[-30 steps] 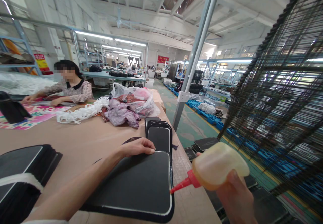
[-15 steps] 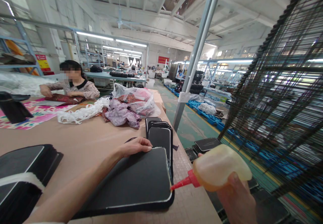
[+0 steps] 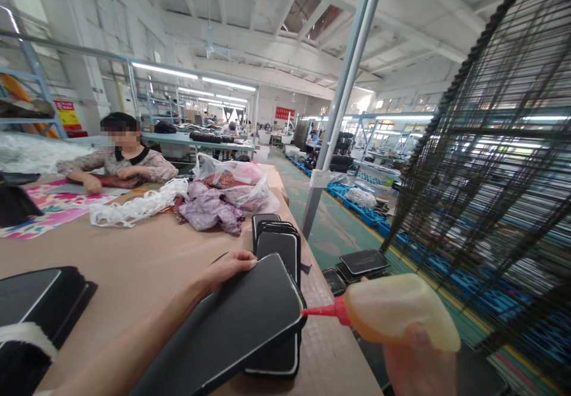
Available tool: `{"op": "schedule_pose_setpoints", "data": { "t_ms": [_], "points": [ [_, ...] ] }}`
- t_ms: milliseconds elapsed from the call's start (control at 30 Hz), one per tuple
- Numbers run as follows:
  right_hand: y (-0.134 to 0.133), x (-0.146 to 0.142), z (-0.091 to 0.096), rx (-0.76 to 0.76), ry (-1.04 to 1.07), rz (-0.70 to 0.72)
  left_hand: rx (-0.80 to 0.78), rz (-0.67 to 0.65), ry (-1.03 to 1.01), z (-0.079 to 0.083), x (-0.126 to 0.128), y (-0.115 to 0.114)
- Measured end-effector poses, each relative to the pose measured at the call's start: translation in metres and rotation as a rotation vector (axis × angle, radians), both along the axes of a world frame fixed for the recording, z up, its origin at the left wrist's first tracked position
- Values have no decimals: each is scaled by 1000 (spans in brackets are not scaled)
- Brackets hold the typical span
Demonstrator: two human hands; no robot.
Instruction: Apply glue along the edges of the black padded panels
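Observation:
My left hand (image 3: pixel 231 268) pinches the far edge of a black rounded-corner panel (image 3: pixel 232 319) with a pale line along its rim. The panel lies turned at an angle over another black panel (image 3: pixel 281 357), whose near corner shows beneath. In my right hand (image 3: pixel 419 354) is a squeeze bottle (image 3: pixel 397 310), translucent, with amber liquid inside and a red nozzle (image 3: pixel 328 311). The nozzle's tip meets the panel's right corner, where the rim looks yellowish. My right fingers are partly hidden behind the bottle.
Beyond the panel, more black panels (image 3: pixel 279 244) are stacked. A strapped black stack (image 3: pixel 40 307) stands at left. Farther back lie bagged fabric (image 3: pixel 236 185) and white strips (image 3: pixel 138 206). A person (image 3: pixel 129 158) sits across the table. A wire rack (image 3: pixel 486 164) rises at right.
The top panel has swung round under my left hand, baring the near corner of the panel below. The bottle has levelled somewhat, its tip still at the panel's right edge.

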State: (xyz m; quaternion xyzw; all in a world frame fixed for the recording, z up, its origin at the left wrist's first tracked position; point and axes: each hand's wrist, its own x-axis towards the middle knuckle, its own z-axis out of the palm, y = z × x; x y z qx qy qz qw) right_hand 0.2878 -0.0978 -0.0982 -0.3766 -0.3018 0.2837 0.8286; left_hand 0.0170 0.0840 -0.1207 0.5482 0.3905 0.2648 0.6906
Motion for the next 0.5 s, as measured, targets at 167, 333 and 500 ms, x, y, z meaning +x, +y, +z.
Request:
{"op": "schedule_pose_setpoints", "data": {
  "t_ms": [167,333,500],
  "points": [
    [5,-10,12,50,39,-141,-48,62,-63,-12,1,2],
    [9,-11,10,78,12,-169,-71,97,-64,-8,6,-4],
    [12,-10,6,68,17,-225,-74,120,-70,-5,10,-7]
  ]
}}
